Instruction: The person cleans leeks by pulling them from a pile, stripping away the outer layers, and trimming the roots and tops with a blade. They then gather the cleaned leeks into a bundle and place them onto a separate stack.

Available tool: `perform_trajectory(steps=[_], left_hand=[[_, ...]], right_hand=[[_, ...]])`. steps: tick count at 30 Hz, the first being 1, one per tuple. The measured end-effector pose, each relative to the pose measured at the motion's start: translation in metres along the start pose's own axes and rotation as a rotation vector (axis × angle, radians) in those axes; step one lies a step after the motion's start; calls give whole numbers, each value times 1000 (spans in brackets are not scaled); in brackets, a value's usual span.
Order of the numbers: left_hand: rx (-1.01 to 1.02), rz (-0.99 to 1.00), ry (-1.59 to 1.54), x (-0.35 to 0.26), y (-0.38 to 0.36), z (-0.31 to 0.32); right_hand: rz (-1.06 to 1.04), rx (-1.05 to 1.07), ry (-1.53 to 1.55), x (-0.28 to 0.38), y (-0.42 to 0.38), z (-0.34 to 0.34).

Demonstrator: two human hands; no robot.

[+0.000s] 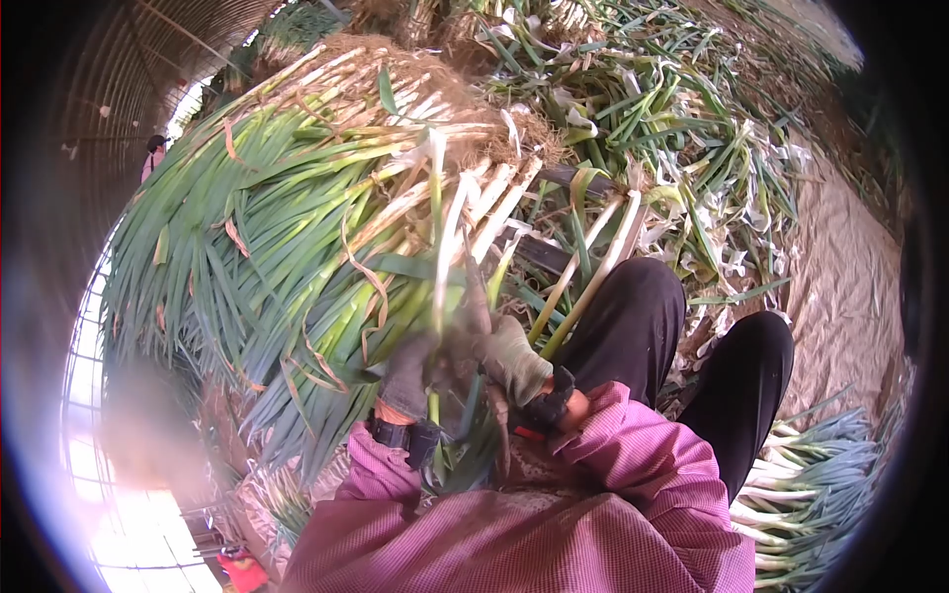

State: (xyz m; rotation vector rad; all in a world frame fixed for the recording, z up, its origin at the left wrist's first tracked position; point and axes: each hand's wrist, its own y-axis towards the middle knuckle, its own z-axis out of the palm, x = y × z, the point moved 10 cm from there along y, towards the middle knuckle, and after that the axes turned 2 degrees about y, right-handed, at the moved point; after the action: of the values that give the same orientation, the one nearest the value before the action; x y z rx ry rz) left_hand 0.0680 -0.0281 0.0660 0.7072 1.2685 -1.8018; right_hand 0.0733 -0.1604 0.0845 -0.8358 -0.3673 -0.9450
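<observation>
My left hand [405, 378], in a grey glove, is closed around a green onion [441, 247] held upright, white root end up and green leaves down by my lap. Close beside it, my gloved right hand [516, 362] is closed at a brownish dry leaf [477, 296] that runs along the stalk. A smear on the lens blurs the fingers of both hands. Just beyond my hands lies a big heap of green onions [247, 217], their roots pointing away from me. Two pale stalks [603, 257] lean beside my knee.
Peeled leaf scraps [682, 148] are piled ahead to the right. Trimmed green onions [791, 494] lie in a bundle at lower right, near a brown ground sheet [845, 257]. Another person [153, 158] is far left under the arched roof. A red item [242, 570] shows at lower left.
</observation>
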Motion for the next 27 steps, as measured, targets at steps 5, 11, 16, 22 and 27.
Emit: perform_trajectory(steps=[5, 11, 16, 22, 27], left_hand=[[28, -30, 157, 33, -31, -1], [-256, 405, 950, 46, -48, -47], [-363, 546, 1271, 27, -72, -22], [-262, 626, 1607, 45, -58, -24], [-208, 407, 976, 65, -61, -69]], right_hand=[[-22, -30, -103, -9, 18, -19], [114, -70, -144, -14, 7, -22], [33, -139, -206, -21, -15, -18], [6, -137, -286, -34, -21, -12], [102, -92, -189, -40, -16, -17]])
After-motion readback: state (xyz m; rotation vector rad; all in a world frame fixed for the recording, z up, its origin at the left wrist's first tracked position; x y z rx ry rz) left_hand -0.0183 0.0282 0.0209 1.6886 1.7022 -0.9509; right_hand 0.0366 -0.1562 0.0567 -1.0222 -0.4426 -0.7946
